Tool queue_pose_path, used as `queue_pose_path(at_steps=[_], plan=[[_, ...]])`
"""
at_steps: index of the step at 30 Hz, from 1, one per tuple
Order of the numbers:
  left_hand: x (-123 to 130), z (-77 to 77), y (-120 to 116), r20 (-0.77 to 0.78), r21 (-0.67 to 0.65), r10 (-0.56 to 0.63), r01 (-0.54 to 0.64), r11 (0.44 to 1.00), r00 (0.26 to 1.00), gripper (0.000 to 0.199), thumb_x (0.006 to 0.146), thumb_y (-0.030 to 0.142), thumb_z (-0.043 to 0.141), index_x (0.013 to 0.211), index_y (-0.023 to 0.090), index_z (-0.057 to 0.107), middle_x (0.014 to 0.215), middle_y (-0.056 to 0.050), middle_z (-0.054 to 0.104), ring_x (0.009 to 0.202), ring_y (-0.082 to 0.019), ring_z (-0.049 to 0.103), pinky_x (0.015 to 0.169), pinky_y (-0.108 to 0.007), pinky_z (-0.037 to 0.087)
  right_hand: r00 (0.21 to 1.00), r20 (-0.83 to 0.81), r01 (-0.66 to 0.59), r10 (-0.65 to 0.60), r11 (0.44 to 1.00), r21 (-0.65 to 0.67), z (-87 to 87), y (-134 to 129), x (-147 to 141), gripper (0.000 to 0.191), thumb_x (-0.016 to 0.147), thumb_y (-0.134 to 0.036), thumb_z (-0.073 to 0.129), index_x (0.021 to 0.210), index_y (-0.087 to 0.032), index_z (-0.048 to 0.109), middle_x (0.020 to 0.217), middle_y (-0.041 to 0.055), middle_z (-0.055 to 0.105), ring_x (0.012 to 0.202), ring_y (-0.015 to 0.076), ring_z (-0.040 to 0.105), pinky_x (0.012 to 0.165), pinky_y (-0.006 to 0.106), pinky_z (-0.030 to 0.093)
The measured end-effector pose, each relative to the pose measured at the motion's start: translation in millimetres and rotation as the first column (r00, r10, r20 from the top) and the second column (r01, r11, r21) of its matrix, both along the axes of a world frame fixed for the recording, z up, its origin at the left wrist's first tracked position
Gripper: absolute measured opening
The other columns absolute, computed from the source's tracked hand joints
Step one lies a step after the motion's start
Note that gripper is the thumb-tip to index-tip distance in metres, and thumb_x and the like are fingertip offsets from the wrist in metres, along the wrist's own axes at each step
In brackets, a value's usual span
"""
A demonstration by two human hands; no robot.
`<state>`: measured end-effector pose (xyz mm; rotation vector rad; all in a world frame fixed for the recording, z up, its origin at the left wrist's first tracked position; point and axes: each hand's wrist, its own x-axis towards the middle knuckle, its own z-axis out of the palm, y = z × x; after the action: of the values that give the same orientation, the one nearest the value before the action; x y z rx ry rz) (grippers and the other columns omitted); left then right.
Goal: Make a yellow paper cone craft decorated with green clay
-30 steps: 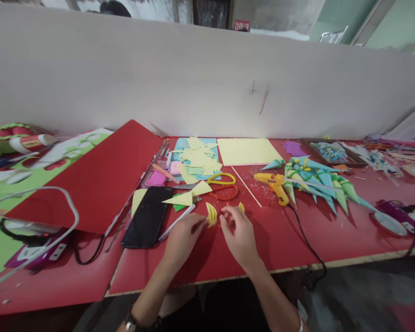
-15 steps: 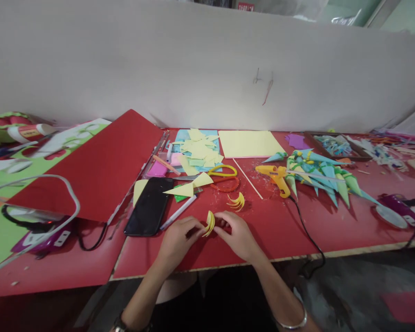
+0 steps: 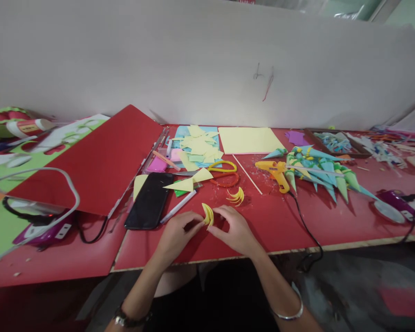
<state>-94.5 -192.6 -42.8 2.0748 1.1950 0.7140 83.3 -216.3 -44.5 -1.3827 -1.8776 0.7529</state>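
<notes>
Between my two hands is a small yellow curled paper piece (image 3: 208, 215) with several curved, pointed strips. My left hand (image 3: 176, 232) pinches its left side between thumb and forefinger. From the right, my right hand (image 3: 238, 230) has its thumb and forefinger at the opposite side, with the thumb on the lower part. A similar yellow curled piece (image 3: 236, 197) lies on the red tabletop (image 3: 207, 251), just beyond my right hand. Scissors with a yellow and a red handle (image 3: 224, 167) rest farther back, partly under cut pale-yellow paper (image 3: 180, 185).
A black phone (image 3: 148, 200) and a white pen (image 3: 178, 207) lie left of my hands. To the right are a yellow glue gun (image 3: 275, 171) with a trailing cord and blue-green paper cones (image 3: 327, 170). A red sheet (image 3: 100, 157) leans at left; a thin stick (image 3: 247, 174) lies behind.
The paper piece has turned between my fingers, its strips now spread more apart. My right thumb and fingers have moved slightly left, onto it. The view has shifted a little.
</notes>
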Motion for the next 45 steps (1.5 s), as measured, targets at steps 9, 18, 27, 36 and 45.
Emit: queue_pose_path(at_steps=[9,18,27,36,45], plan=[[0.8,1.2,-0.1,0.006,0.024,-0.020,0.020,1.000,1.000,0.009,0.077,0.019,0.052,0.075,0.018,0.061,0.076,0.000,0.066,0.069,-0.012,0.059,0.064,-0.021,0.044,1.000,0.008,-0.006,0.006,1.000,0.016,-0.3,-1.4,0.8,0.031,0.074,-0.029,0.055,0.104,-0.019,0.054,0.094,0.0047,0.058,0.088,0.0174,0.053,0.079,0.031,0.042],[0.9,0.8,0.0,-0.002,0.010,-0.015,0.015,1.000,1.000,0.010,0.078,0.022,0.052,0.077,0.019,0.062,0.076,0.000,0.066,0.069,-0.013,0.059,0.064,-0.021,0.044,1.000,0.009,-0.007,0.007,1.000,0.021,-1.9,-0.9,-0.4,0.029,0.074,-0.018,0.049,0.102,-0.019,0.055,0.090,0.0045,0.059,0.083,0.0168,0.053,0.075,0.029,0.043],[0.4,0.5,1.4,0.041,0.104,-0.023,0.018,0.994,0.999,0.010,0.078,0.020,0.051,0.075,0.019,0.060,0.079,-0.002,0.063,0.074,-0.013,0.058,0.069,-0.024,0.046,0.981,-0.155,0.117,-0.112,0.993,0.026,-4.8,1.9,-0.3,0.013,0.076,-0.015,0.046,0.078,-0.017,0.059,0.072,0.0012,0.059,0.065,0.0126,0.053,0.062,0.023,0.041],[-1.7,-1.2,1.6,0.037,0.185,0.235,-0.238,0.954,0.971,0.012,0.080,0.024,0.049,0.079,0.019,0.059,0.082,-0.003,0.061,0.070,-0.013,0.057,0.067,-0.024,0.047,0.975,-0.119,0.196,-0.188,0.979,0.061,-6.0,0.4,-1.2,0.009,0.069,-0.014,0.047,0.062,-0.019,0.044,0.059,-0.0040,0.045,0.054,0.0093,0.042,0.053,0.020,0.034],[0.2,5.5,-7.4,0.050,0.224,0.080,-0.090,0.970,0.995,0.011,0.079,0.024,0.051,0.083,0.019,0.059,0.077,-0.001,0.062,0.067,-0.012,0.057,0.064,-0.023,0.047,0.967,-0.059,0.251,-0.248,0.966,0.057,-9.8,1.1,-2.1,0.020,0.069,-0.016,0.044,0.054,-0.020,0.030,0.051,-0.0062,0.032,0.048,0.0080,0.033,0.048,0.020,0.027]])
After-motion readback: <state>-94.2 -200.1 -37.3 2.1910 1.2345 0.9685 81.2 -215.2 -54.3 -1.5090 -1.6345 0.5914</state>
